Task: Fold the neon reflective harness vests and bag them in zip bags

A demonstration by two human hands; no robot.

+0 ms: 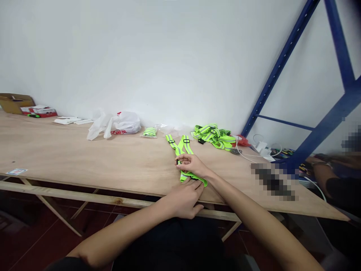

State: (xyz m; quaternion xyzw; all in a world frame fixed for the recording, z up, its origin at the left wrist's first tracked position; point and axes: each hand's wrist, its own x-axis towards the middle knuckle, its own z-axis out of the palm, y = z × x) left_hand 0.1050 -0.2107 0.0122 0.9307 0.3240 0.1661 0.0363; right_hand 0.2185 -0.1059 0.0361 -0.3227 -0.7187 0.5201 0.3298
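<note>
A neon-yellow reflective vest (pixel 180 148) made of straps with grey stripes lies on the wooden table in front of me. Two straps with black slider buckles reach toward the wall, and the lower part is bunched near the table's front edge. My right hand (pixel 193 164) is closed in a pinch on the vest's straps, by a black piece at its left side. Nearer to me, my left hand (pixel 184 199) rests flat on the lower end of the vest, fingers stretched out and thumb apart. Both hands hide part of the vest.
Behind, a heap of similar reflective straps (pixel 216 136) and a bagged folded one (pixel 149 132) lie by the wall. White plastic bags (pixel 126 122), a cardboard box (pixel 15 103) and a blue metal frame (pixel 278 69) flank them. At right is another person's arm (pixel 324 173).
</note>
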